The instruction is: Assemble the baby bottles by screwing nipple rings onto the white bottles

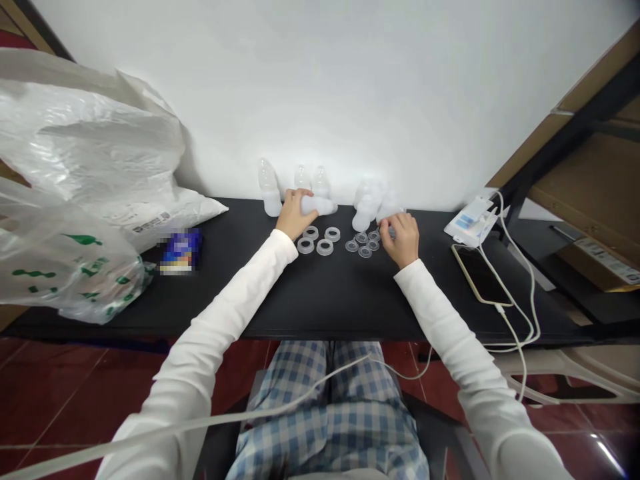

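My left hand (295, 213) is closed around a translucent white bottle (320, 206) lying on its side on the black table (310, 293). My right hand (403, 237) rests with fingers curled beside a cluster of small clear discs (364, 244); whether it pinches one is unclear. Several clear plastic rings (318, 241) lie between the hands. More translucent bottles (270, 189) stand upright against the white wall, and others (367, 203) are grouped behind my right hand.
Large white plastic bags (75, 200) fill the table's left side, with a small blue packet (181, 251) next to them. A phone (481, 275) on a white cable and a white box (471, 221) lie at the right. A brown shelf frame stands further right.
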The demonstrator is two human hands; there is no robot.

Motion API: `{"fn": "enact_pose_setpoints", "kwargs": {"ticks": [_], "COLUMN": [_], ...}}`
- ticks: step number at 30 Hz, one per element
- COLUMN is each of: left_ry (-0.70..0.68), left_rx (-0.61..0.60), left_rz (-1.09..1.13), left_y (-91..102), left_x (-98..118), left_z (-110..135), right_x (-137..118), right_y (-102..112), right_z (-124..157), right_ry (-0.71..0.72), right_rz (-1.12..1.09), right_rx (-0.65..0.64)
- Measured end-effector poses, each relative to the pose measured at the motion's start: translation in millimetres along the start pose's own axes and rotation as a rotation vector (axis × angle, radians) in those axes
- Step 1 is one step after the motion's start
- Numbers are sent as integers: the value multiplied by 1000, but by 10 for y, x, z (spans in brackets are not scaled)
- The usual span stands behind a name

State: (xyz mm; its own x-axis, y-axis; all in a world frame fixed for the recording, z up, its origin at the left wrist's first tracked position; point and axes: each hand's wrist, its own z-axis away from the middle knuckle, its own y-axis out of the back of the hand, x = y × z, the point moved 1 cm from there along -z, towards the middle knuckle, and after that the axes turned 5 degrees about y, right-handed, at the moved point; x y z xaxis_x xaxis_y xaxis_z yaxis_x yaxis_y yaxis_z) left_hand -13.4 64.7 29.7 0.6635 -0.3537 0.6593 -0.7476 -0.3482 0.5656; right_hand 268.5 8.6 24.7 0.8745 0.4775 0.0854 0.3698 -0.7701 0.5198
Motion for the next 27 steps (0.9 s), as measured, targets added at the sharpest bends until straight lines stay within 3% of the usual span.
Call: {"fn": "enact_pose_setpoints", "kwargs": {"ticks": [2, 4, 9, 11, 15, 18, 20, 22, 27], "left_ry": [-126, -250, -491, -518, -529, -398, -278, -159, 234], "left_rx": [115, 151, 197, 216, 198, 135, 121, 123, 96], "left_rz": [101, 201, 319, 289, 289, 308, 351, 450, 739], "left_y": [83, 137, 128, 80, -2, -21, -26, -36, -41], "left_x": [-105, -154, -26, 38, 70, 82, 112, 135, 32], "left_z": [59, 123, 302, 360, 420, 432, 436, 429, 315], "right_x": [-55, -134, -440, -567, -708, -730, -719, -690, -558], "right_y": [-17, -43, -169, -239, -326, -328, -313, -294, -284], "right_z": [-27, -75, -283, -365, -433, -402, -364, -327, -244], "right_ry": [-31, -63, -204, -299, -565, -620, -587, -456, 138], "right_rz": [-61, -148, -468, -613, -715, -680, -632, -554, -284], "right_rx": [25, 46, 42, 42, 205, 279, 297, 272, 0]}}
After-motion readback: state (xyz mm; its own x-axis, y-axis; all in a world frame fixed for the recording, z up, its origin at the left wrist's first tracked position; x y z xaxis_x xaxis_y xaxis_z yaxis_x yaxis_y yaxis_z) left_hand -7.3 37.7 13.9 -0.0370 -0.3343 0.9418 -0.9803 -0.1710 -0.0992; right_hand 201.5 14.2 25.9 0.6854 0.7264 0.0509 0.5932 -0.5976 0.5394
